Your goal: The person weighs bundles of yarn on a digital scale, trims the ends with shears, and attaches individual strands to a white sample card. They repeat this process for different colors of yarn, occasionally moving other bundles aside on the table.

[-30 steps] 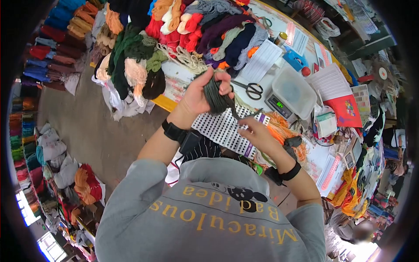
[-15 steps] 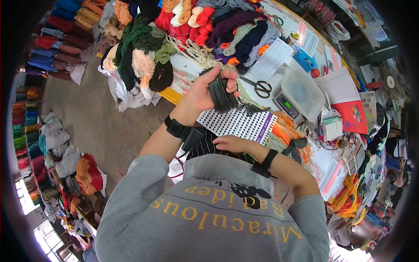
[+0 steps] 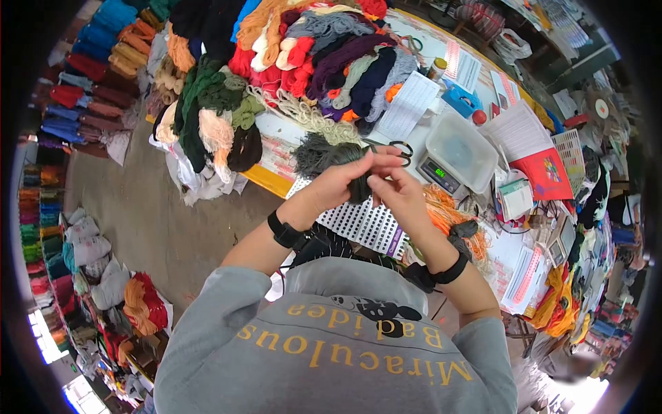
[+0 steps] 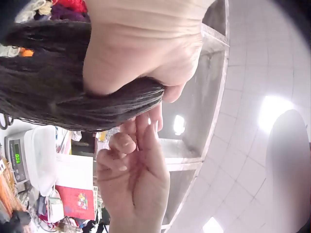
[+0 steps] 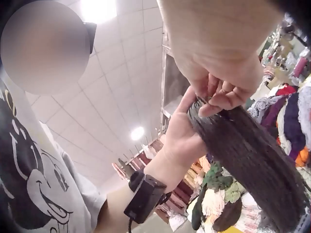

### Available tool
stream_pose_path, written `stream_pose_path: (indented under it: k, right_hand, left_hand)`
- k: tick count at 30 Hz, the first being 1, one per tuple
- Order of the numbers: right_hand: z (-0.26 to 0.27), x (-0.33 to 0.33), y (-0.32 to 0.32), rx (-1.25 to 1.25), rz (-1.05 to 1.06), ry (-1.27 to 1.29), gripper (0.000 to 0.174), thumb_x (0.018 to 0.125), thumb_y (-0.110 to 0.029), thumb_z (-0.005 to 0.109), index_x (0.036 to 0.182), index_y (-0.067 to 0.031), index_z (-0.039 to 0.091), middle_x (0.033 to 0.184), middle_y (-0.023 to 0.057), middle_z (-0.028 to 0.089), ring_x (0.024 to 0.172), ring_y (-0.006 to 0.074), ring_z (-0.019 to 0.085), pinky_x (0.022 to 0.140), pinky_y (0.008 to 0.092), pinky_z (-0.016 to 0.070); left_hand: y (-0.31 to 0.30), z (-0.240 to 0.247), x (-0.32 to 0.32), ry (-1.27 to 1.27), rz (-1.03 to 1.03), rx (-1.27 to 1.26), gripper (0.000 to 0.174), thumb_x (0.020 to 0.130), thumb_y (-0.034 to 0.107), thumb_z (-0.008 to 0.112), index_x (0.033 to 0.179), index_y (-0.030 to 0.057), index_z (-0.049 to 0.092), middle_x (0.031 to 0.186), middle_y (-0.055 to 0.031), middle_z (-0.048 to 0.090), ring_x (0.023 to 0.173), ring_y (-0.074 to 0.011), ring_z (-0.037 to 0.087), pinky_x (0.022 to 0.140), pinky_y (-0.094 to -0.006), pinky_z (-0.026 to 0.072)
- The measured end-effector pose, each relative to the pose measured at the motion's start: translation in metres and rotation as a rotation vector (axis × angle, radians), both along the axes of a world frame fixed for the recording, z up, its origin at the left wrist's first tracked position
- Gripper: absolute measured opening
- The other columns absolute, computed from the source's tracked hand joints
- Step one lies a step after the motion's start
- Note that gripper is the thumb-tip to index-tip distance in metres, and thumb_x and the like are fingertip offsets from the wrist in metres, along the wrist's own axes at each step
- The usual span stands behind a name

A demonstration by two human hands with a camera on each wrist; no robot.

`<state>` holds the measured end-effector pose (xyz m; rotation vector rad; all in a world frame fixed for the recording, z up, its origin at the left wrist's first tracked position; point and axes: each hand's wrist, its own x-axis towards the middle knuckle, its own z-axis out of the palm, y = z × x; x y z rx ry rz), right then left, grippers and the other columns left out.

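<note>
A dark grey-green skein of yarn (image 3: 314, 157) is gripped by my left hand (image 3: 336, 185) above the table. Its loose, frayed end spreads to the left in the head view, while the bunched end sits between both hands. My right hand (image 3: 407, 203) meets that bunched end from the right. In the right wrist view, the right thumb and fingertips (image 5: 210, 108) pinch at the gathered top of the skein (image 5: 252, 160), and the left hand (image 5: 181, 141) is behind it. The left wrist view shows the left hand (image 4: 141, 53) wrapped over the yarn (image 4: 53, 92).
Under the hands lies a white card with rows of dark dots (image 3: 362, 219). To the right are black scissors (image 3: 401, 150), a digital scale (image 3: 440, 174) bearing a clear plastic tub (image 3: 460, 150), and orange yarn (image 3: 441, 210). Piled colourful skeins (image 3: 331, 62) cover the table's far side.
My right hand dropped away toward the body, then came back up to the skein. My left hand has turned over, so the skein's loose end now points left.
</note>
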<state>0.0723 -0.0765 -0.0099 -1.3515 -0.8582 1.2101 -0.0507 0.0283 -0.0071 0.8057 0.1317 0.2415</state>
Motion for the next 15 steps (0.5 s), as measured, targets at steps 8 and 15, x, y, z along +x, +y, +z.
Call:
stream_pose_path:
  k: [8, 15]
  right_hand:
    - [0.009, 0.010, -0.008, -0.003, -0.105, -0.037, 0.013, 0.087, -0.012, 0.058, 0.094, -0.0007, 0.057, 0.065, 0.0009, 0.056, 0.056, 0.0061, 0.054, 0.052, 0.0209, 0.0407]
    - [0.008, 0.004, -0.008, 0.005, -0.058, -0.050, 0.011, 0.087, -0.010, 0.058, 0.091, -0.0002, 0.057, 0.068, 0.0017, 0.056, 0.055, 0.0062, 0.053, 0.050, 0.0202, 0.0417]
  left_hand:
    - [-0.006, -0.005, 0.008, 0.095, 0.088, -0.030, 0.057, 0.097, 0.044, 0.025, 0.132, 0.0003, 0.038, 0.116, -0.0101, 0.053, 0.094, -0.0175, 0.056, 0.077, -0.0329, 0.0467]
    - [-0.013, -0.006, 0.012, 0.129, -0.030, 0.002, 0.056, 0.096, 0.045, 0.026, 0.136, 0.0066, 0.034, 0.108, -0.0057, 0.055, 0.087, -0.0107, 0.054, 0.069, -0.0246, 0.0459]
